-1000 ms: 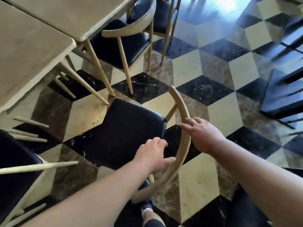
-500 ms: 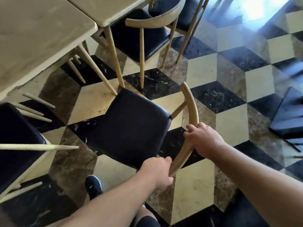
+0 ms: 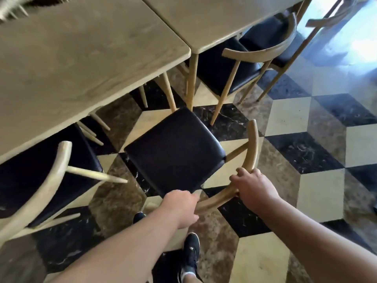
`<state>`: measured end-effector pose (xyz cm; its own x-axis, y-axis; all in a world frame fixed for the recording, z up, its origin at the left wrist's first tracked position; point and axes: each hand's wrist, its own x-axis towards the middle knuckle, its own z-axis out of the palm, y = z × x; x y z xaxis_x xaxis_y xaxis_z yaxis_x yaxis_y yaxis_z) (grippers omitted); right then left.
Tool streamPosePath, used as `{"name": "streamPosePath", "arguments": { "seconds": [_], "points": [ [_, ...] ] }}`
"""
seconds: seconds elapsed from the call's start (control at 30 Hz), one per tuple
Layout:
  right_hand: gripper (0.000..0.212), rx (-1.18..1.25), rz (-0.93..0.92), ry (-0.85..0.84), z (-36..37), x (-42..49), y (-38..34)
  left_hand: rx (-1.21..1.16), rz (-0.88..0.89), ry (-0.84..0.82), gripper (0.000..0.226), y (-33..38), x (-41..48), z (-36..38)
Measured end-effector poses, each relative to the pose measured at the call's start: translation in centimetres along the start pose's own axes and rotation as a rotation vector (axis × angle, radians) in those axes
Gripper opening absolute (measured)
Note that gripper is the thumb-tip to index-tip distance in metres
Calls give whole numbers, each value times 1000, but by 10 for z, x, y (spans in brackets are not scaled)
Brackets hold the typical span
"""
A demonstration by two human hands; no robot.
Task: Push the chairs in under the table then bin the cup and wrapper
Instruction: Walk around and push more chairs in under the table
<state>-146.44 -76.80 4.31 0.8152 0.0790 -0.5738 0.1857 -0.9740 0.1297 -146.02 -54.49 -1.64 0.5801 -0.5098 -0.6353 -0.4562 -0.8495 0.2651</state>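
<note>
A wooden chair with a black padded seat [image 3: 175, 150] stands in front of me, its seat's far corner close to the table's edge. Its curved wooden backrest [image 3: 252, 148] faces me. My left hand [image 3: 181, 207] grips the backrest's near left part. My right hand [image 3: 253, 188] grips the rail further right. The pale wooden table [image 3: 81, 64] fills the upper left. No cup or wrapper shows anywhere.
A second table [image 3: 214, 15] adjoins on the right, with a chair [image 3: 234, 68] tucked under it. Another chair [image 3: 40, 176] sits half under the near table at left. My dark shoes [image 3: 190, 252] stand on the chequered marble floor [image 3: 318, 190].
Both hands closed on the backrest and the chair has moved toward the table. My view has risen, showing more tabletop.
</note>
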Motion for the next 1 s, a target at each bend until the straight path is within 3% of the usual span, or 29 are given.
{"name": "streamPosePath", "arguments": {
  "seconds": [0.37, 1.0],
  "points": [
    [48, -40, -77, 22, -63, 70, -81, -62, -84, 72, 31, -121, -25, -26],
    [44, -53, -86, 83, -148, 170, -134, -156, -135, 300, 45, -234, -2, -70]
  ]
}}
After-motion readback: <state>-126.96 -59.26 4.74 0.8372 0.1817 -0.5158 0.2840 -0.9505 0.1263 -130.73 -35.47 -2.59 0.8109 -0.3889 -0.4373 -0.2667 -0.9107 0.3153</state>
